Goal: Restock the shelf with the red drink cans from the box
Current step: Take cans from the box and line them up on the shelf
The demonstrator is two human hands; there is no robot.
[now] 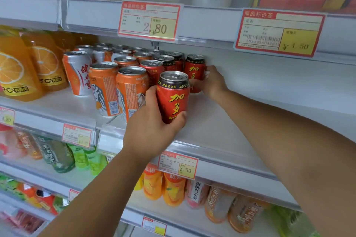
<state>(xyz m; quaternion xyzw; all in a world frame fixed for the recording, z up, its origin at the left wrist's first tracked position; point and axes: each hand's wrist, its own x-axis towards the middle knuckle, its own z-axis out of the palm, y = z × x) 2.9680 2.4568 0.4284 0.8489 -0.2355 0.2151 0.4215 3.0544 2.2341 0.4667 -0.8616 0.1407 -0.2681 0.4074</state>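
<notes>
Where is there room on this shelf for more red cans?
The white shelf is bare right of the back red can that the right hand grips, and in front of it to the edge. Left of the front red can in the left hand it is crowded: orange cans, then orange bottles.

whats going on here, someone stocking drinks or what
A person is putting red drink cans on a white shelf. The left hand grips one red can upright near the shelf's front edge, right beside the orange cans. The right hand holds a second red can further back, next to the red cans already standing there.
</notes>
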